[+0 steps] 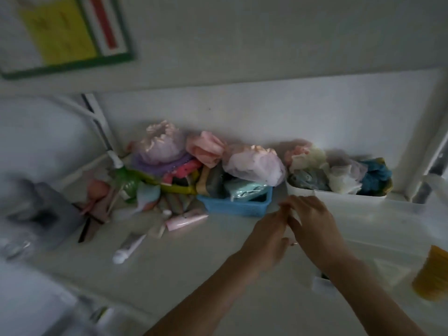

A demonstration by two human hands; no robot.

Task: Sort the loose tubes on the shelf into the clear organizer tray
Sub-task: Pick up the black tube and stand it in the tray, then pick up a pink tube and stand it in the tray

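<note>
Two tubes, a pink tube [186, 221] and a white tube [129, 246], lay loose on the shelf [194, 263] at lower left. Your left hand [266, 241] and right hand [312, 224] met by the tray [388, 214] at right; I could not tell whether either grip held anything. Next you needed to reach left for the pink tube.

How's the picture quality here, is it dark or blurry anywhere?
Head view: dim throughout, with a grey cast. Motion blur smears both hands, left hand and right hand, and the poster on the wall. The pink tube and white tube are soft but recognisable. Wide-angle distortion bends the shelf edges.
</note>
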